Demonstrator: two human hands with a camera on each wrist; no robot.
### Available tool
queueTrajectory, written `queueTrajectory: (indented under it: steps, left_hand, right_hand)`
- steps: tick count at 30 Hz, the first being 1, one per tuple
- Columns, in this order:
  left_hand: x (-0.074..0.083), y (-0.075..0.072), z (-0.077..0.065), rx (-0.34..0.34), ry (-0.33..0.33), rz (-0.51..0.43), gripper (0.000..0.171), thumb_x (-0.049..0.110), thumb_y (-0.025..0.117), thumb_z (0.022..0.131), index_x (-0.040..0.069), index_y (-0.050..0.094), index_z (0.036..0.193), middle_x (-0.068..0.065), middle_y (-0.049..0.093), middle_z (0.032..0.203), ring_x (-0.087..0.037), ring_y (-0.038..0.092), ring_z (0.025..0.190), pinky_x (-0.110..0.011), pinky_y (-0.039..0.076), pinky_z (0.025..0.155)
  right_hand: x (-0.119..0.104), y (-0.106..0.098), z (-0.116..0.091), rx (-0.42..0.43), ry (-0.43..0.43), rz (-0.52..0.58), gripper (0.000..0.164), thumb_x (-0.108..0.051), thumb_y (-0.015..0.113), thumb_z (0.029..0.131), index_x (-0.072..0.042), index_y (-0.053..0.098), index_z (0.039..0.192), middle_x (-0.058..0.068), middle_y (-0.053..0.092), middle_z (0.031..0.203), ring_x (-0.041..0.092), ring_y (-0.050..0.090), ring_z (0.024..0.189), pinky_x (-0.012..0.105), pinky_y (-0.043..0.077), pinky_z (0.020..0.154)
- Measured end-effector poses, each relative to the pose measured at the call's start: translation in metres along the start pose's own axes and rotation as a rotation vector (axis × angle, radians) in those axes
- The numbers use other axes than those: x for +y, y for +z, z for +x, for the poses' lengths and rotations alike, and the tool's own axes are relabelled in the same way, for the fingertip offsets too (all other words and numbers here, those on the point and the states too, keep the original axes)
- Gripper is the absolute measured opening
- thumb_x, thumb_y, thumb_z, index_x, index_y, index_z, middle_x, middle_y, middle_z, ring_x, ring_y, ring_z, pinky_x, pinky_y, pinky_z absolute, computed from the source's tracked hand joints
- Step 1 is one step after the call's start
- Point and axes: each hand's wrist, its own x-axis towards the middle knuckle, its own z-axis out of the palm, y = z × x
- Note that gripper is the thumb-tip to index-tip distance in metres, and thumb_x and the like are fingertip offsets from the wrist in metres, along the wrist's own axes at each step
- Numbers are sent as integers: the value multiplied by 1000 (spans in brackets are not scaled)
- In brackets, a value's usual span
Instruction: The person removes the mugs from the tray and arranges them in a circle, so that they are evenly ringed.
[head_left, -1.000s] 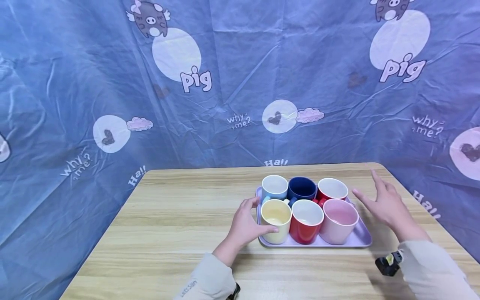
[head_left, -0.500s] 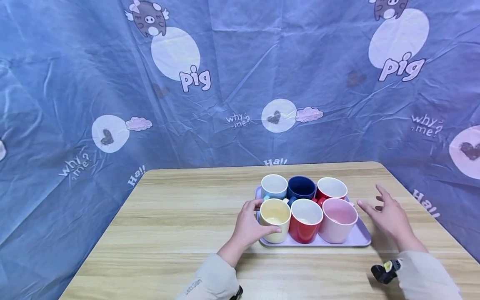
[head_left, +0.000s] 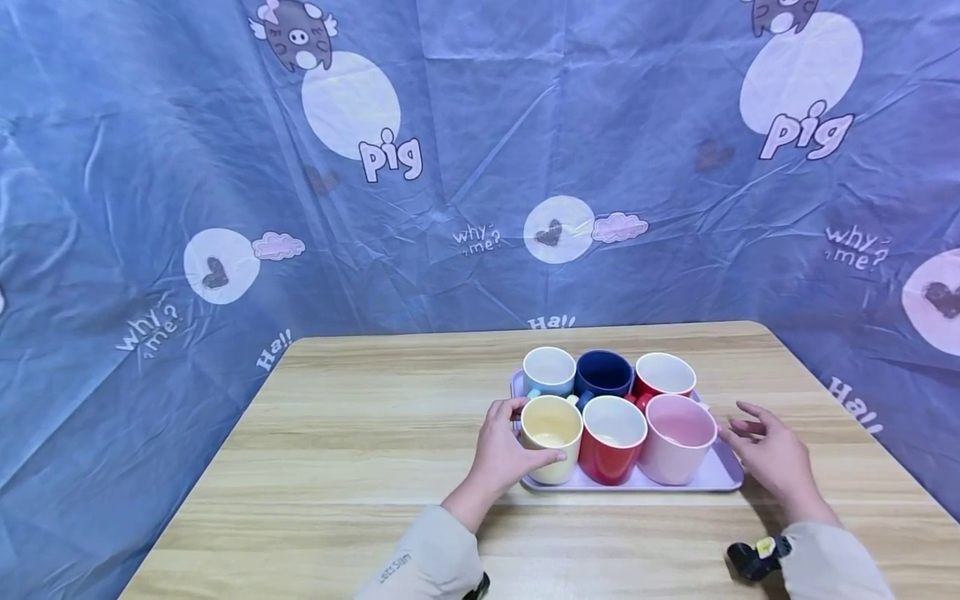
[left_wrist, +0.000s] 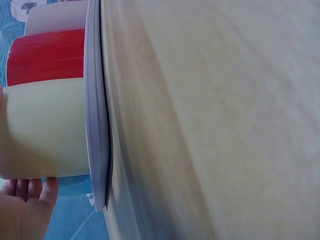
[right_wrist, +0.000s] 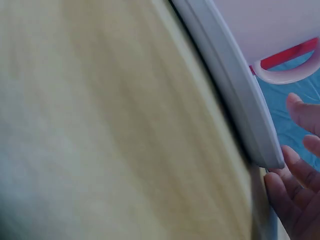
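Observation:
In the head view a lilac tray [head_left: 722, 477] bears two rows of mugs. My left hand [head_left: 498, 450] holds the cream mug [head_left: 553, 457] at the front left corner, thumb across its front and fingers on its left side. The left wrist view shows fingertips [left_wrist: 35, 188] against that mug's wall. Beside the tray's right end is my right hand [head_left: 772, 457], fingers loosely bent and holding no mug. In the right wrist view its fingers [right_wrist: 280, 192] are at the tray's end, by the pink mug's handle [right_wrist: 282, 77]. A red mug [head_left: 609, 460] and the pink mug [head_left: 672, 460] complete the front row.
Behind them stand a light blue mug [head_left: 550, 386], a navy mug [head_left: 603, 373] and another red mug [head_left: 664, 379]. The wooden table [head_left: 360, 433] reaches left and in front of the tray. A blue printed cloth [head_left: 480, 167] hangs behind.
My right hand has come down and left to the tray's right end, its fingers bending. My left thumb has slid slightly farther across the cream mug. The tray and mugs keep their places.

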Motion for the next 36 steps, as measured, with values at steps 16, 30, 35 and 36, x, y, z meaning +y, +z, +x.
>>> queueTrajectory:
  steps: [16, 30, 35, 36]
  left_hand:
    - [-3, 2, -1, 6, 10, -36, 82, 29, 92, 58, 3, 53, 125, -5, 57, 116, -22, 55, 104, -33, 51, 87]
    - [-7, 4, -1, 44, 11, -55, 79, 30, 92, 58, 4, 57, 124, -2, 59, 112, -18, 57, 98, -27, 51, 81]
    - [-6, 2, -1, 62, 37, -89, 76, 27, 92, 58, 3, 57, 121, -4, 59, 111, -19, 58, 97, -25, 53, 78]
    - [-6, 1, 0, 65, 40, -99, 75, 27, 92, 58, 3, 57, 121, -3, 59, 110, -18, 57, 97, -25, 53, 78]
  right_hand:
    - [2, 12, -11, 96, -16, -43, 41, -26, 70, 87, 8, 65, 109, 19, 70, 90, -21, 39, 67, 33, 39, 70]
    - [2, 14, -14, 73, 52, 14, 44, -28, 69, 88, 8, 64, 113, 19, 70, 94, -23, 39, 69, 19, 37, 69]
    - [4, 13, -13, 62, 68, 21, 48, -31, 69, 88, 8, 63, 115, 18, 70, 94, -24, 37, 70, 35, 42, 78]
    - [4, 13, -13, 61, 69, 22, 48, -31, 69, 88, 8, 63, 115, 18, 70, 94, -24, 37, 70, 37, 42, 79]
